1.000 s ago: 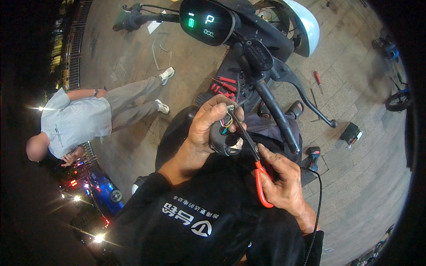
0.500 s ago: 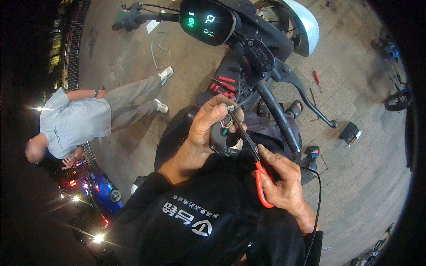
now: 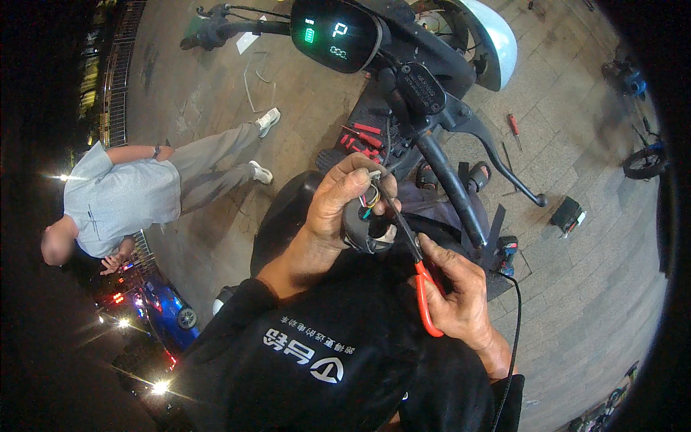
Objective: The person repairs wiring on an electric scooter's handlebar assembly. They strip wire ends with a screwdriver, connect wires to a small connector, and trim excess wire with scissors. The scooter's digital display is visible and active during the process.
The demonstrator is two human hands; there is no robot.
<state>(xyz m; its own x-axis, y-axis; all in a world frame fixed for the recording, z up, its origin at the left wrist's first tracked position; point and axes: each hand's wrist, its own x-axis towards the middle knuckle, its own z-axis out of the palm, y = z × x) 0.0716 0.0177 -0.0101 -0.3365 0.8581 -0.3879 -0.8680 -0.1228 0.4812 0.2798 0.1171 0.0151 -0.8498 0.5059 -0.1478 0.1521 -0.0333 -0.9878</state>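
Observation:
My left hand pinches a small pale connector between thumb and fingers. Thin coloured wires run from it into a black curved housing, which hangs below my fingers against the palm. In my right hand is a pair of long-nose pliers with red handles. Its narrow dark jaws reach up to the connector and wires at my left fingertips; whether the tips grip anything is too small to tell. Just beyond both hands is the scooter's black handlebar tube, its grip end bare.
A lit scooter display and brake lever are ahead. Red tools lie on the footboard. A screwdriver, black box and power drill rest on the paving. A person stands at left.
A dark flat strip now shows beside the handlebar end, near the drill, where it was not visible before. My hands, the pliers and the connector look almost unmoved.

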